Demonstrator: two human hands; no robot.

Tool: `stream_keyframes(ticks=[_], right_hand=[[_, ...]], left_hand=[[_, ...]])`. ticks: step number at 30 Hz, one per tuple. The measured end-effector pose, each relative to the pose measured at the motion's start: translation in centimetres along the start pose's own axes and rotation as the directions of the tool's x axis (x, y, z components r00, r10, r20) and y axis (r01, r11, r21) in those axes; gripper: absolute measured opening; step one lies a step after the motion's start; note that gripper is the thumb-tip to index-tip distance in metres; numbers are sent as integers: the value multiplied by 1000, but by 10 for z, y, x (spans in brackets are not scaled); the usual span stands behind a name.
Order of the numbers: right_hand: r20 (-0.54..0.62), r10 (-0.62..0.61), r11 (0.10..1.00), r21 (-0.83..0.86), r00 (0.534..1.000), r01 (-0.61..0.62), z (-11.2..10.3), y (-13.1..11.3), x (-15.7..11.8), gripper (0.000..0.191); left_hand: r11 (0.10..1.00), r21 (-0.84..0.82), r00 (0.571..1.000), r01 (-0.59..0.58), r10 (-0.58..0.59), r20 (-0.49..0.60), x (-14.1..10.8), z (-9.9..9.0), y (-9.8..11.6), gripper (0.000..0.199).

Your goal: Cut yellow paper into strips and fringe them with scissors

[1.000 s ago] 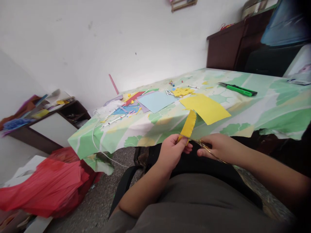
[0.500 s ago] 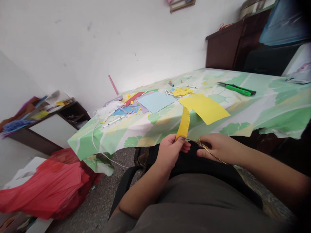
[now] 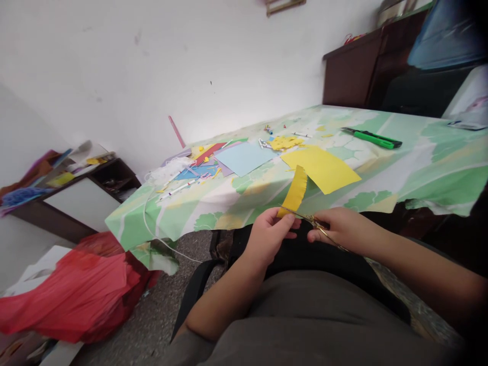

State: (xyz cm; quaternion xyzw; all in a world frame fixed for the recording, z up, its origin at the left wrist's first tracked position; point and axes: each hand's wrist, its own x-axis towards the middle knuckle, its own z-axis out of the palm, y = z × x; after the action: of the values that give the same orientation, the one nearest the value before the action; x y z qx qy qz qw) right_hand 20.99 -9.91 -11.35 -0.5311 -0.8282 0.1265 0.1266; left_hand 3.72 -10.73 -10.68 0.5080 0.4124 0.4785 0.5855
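Note:
Between thumb and fingers, my left hand (image 3: 270, 236) pinches the lower end of a yellow paper strip (image 3: 295, 192), whose right edge looks notched. Gold-coloured scissors (image 3: 318, 226) are gripped in my right hand (image 3: 345, 229), their blades pointing left and touching the strip's lower end by my left thumb. Both hands are over my lap, just off the table's near edge. Behind them a yellow sheet (image 3: 324, 169) lies on the table, partly over its edge, with a heap of small yellow paper pieces (image 3: 285, 143) beyond it.
On the patterned tablecloth (image 3: 213, 203) lie a light blue sheet (image 3: 246, 157), coloured papers, markers and a green cutter knife (image 3: 375, 139). A white cord (image 3: 152, 231) hangs off the left side. A red plastic bag (image 3: 84, 290) and a low cabinet (image 3: 84, 203) are at the left.
The upper end of the yellow strip has swung to the right. The scissors and my right hand have shifted slightly left and up, with the blades now across the strip's lower end.

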Motion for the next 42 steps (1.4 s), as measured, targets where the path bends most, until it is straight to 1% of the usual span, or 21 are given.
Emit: stream_keyframes(ticks=[3, 8, 12, 15, 18, 25, 28, 32, 35, 39, 42], right_hand=[[-6, 15, 1000, 6, 1000, -15, -2, -1, -1, 43], [-22, -12, 998, 53, 1000, 13, -1, -3, -3, 42], [-20, -22, 998, 53, 1000, 23, 0, -4, -2, 41], [-24, 7, 1000, 17, 1000, -7, -1, -4, -1, 42], [-42, 39, 999, -23, 998, -40, -3, -3, -1, 43], [-47, 52, 999, -14, 998, -53, -4, -2, -2, 44], [-22, 43, 999, 0, 999, -43, -4, -3, -3, 43], [-1, -8, 999, 40, 1000, 8, -4, -5, -4, 42], [-4, -33, 998, 47, 999, 33, -3, -5, -4, 42], [-27, -7, 999, 41, 1000, 9, -1, -6, -4, 42], [-37, 14, 999, 43, 999, -12, -1, -7, -4, 43]], left_hand=[[1000, 5, 1000, 17, -17, 5, 0, 0, -1, 15], [999, 6, 999, -33, 33, -25, 2, 0, -3, 20], [999, 23, 999, -36, 36, -5, 2, 0, -3, 20], [999, 24, 999, -36, 36, 3, 2, 1, -4, 19], [999, 24, 999, -47, 48, -20, 2, 1, -6, 17], [998, -31, 997, -63, 61, -39, 1, 1, -5, 15], [998, -18, 997, -65, 64, -52, 1, 1, -5, 14], [995, -20, 992, -95, 93, -83, 2, 0, -7, 14], [995, -5, 992, -103, 102, -76, 3, 1, -10, 14], [994, 21, 992, -107, 108, -66, 1, 2, -11, 15], [995, 7, 993, -100, 100, -60, 0, 2, -11, 14]])
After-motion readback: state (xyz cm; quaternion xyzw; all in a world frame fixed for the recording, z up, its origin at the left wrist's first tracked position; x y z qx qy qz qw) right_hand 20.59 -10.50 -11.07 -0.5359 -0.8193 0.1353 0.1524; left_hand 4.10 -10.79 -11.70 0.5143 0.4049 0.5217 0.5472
